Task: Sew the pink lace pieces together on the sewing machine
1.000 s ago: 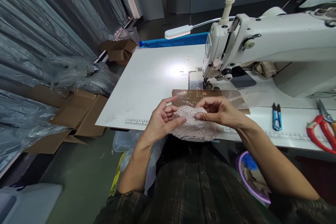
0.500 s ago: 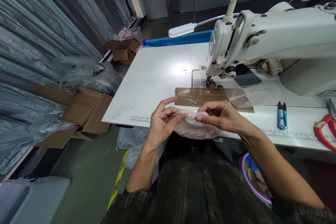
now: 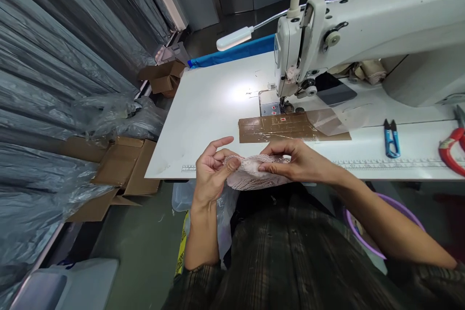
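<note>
Both hands hold a piece of pale pink lace fabric at the near edge of the white sewing table. My left hand pinches its left end between thumb and fingers, index finger raised. My right hand pinches the right part with thumb and fingers pressed together. The lace sags between them over my lap. Beyond it a brown taped cardboard strip lies on the table, leading to the needle of the white sewing machine.
Blue thread snips and red-handled scissors lie on the table at the right. A white lamp hangs over the needle area. Cardboard boxes and plastic-wrapped bundles fill the floor at left. A purple-rimmed basin sits under my right arm.
The lace has been gathered flatter and lower between my hands, which drew slightly toward me and off the table edge. The view shifted, with the machine closer to the top right.
</note>
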The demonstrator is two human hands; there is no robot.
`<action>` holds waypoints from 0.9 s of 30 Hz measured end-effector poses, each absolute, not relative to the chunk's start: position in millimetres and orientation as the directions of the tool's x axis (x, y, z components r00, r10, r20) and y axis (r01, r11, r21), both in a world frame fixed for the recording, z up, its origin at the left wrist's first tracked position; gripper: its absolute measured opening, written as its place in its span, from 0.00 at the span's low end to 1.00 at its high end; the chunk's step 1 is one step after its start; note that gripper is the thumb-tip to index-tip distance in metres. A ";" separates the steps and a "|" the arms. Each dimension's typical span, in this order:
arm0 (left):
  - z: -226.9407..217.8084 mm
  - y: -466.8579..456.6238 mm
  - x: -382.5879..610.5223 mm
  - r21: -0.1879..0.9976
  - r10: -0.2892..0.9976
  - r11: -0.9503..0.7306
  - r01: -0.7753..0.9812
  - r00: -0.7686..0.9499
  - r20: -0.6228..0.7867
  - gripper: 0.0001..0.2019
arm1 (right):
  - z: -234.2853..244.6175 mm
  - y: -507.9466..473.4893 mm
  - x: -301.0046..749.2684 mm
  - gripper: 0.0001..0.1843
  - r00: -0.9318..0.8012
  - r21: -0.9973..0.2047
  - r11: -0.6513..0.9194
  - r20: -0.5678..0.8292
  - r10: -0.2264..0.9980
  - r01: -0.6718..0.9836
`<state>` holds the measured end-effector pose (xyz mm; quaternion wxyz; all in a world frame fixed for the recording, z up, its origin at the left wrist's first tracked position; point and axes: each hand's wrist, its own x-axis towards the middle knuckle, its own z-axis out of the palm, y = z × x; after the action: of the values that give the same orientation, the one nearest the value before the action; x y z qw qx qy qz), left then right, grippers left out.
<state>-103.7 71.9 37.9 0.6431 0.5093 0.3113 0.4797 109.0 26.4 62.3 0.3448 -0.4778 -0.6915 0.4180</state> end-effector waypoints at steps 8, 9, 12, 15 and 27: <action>28.8 78.8 -115.0 0.932 0.965 0.040 -0.361 0.257 0.059 0.28 | 27.1 26.9 91.1 0.19 -0.205 -0.936 0.247 0.198 0.959 0.251; 27.6 79.8 -116.0 0.934 0.967 0.037 -0.355 0.247 0.056 0.28 | 23.8 27.5 89.4 0.19 -0.208 -0.932 0.262 0.213 0.955 0.251; 26.2 83.0 -119.7 0.943 0.969 0.034 -0.330 0.243 0.050 0.29 | 17.4 28.5 88.4 0.17 -0.235 -0.924 0.262 0.199 0.951 0.277; 27.5 85.5 -123.5 0.955 0.960 0.019 -0.296 0.274 0.065 0.30 | 14.5 27.3 92.7 0.18 -0.280 -0.937 0.199 0.117 0.953 0.287; 44.4 89.7 -123.8 0.997 0.940 -0.050 -0.063 0.334 0.068 0.34 | 12.6 26.3 97.2 0.19 -0.310 -0.997 -0.007 -0.031 0.950 0.081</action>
<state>-123.8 89.7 44.4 0.5757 0.5794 0.3786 0.4353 97.2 26.3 12.6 0.3902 -0.4392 -0.5868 0.5572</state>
